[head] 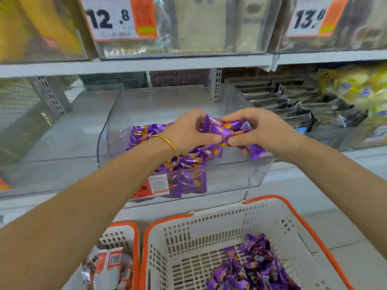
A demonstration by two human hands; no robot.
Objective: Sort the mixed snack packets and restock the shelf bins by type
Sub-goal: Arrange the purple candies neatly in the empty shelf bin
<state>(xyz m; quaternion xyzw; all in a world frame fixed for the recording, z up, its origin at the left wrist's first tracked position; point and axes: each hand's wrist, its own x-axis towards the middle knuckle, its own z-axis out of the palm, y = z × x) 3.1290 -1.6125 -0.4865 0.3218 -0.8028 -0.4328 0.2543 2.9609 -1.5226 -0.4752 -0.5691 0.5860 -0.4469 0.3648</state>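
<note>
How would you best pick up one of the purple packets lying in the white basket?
Probably from straight above, because the basket walls block any sideways approach. The purple packets lie jumbled and overlapping, so take one on top of the pile. Pinch it across its plump middle or by a flat crimped end.

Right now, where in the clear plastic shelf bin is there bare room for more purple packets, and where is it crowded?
In the clear plastic shelf bin, the back strip and the right end, beside the bin of dark packets, are bare. Its left-front part is crowded, heaped with purple foil packets. The left hand and right hand hold a bunch above the middle.
</note>
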